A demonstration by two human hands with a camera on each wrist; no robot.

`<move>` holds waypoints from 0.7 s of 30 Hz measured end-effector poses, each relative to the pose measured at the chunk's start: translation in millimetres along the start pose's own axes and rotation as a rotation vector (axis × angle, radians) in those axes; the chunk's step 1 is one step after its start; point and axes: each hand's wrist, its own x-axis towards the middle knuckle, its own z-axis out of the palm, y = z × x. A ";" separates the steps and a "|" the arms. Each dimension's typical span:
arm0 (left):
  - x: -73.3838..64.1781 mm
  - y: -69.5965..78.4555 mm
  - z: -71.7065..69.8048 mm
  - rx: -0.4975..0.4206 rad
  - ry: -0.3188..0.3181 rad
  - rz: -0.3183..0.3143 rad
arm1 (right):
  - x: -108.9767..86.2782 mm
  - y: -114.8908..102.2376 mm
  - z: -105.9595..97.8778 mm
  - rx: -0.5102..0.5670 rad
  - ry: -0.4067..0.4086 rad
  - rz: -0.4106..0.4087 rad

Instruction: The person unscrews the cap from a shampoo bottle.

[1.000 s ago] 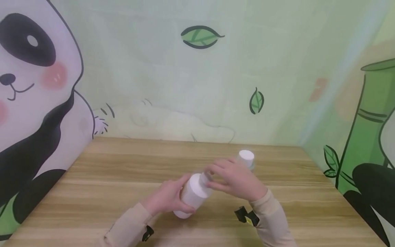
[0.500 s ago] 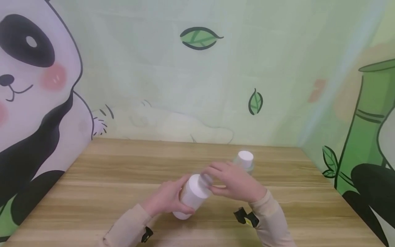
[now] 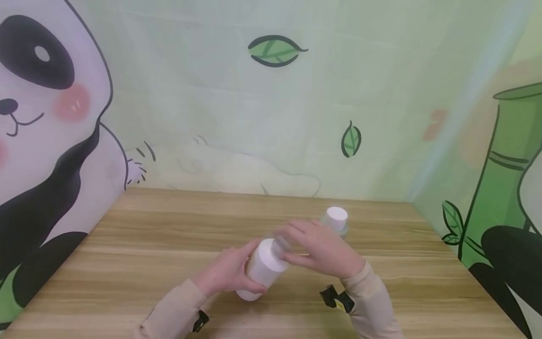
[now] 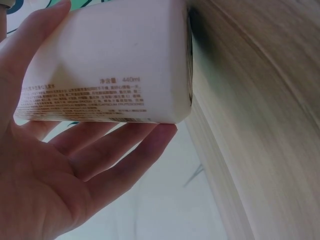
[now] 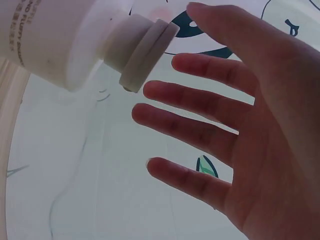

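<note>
A white plastic bottle [image 3: 264, 269], tilted with its neck up and to the right, is held in my left hand [image 3: 230, 270]. In the left wrist view the thumb lies on one side of the bottle [image 4: 110, 55] and the fingers on the other, with small brown print and "440ml" showing. My right hand [image 3: 319, 247] is at the bottle's neck. The right wrist view shows its fingers [image 5: 185, 122] spread, with a gap between the fingertips and the whitish cap [image 5: 147, 55]. The cap is on the bottle's neck.
A second container with a white lid [image 3: 337, 218] and a pale greenish body stands behind my right hand, partly hidden by it. Everything is on a wood-grain table [image 3: 169, 221]. A printed panda backdrop [image 3: 220, 117] rises behind the table's far edge.
My right fingers shift slightly around the capped neck. The left hand and the bottle stay nearly in place.
</note>
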 end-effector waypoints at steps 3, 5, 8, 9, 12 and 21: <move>0.4 0.3 -0.5 -0.005 -0.001 -0.002 | 0.0 0.2 -0.8 -0.010 -0.001 0.042; 0.6 0.5 -0.8 -0.008 -0.005 -0.005 | -0.5 0.2 -1.0 -0.012 -0.007 0.061; 0.4 0.6 -1.1 -0.011 -0.010 -0.012 | -1.3 0.2 0.1 -0.016 -0.015 0.075; 0.3 0.5 -1.1 -0.010 -0.010 -0.011 | -1.5 0.2 0.3 -0.014 -0.017 0.077; 0.5 0.3 -1.0 -0.015 -0.009 -0.011 | -1.4 0.1 1.2 -0.013 -0.019 0.083; 0.7 -1.8 0.4 -0.034 -0.011 -0.013 | -1.0 0.6 2.4 0.007 -0.039 0.045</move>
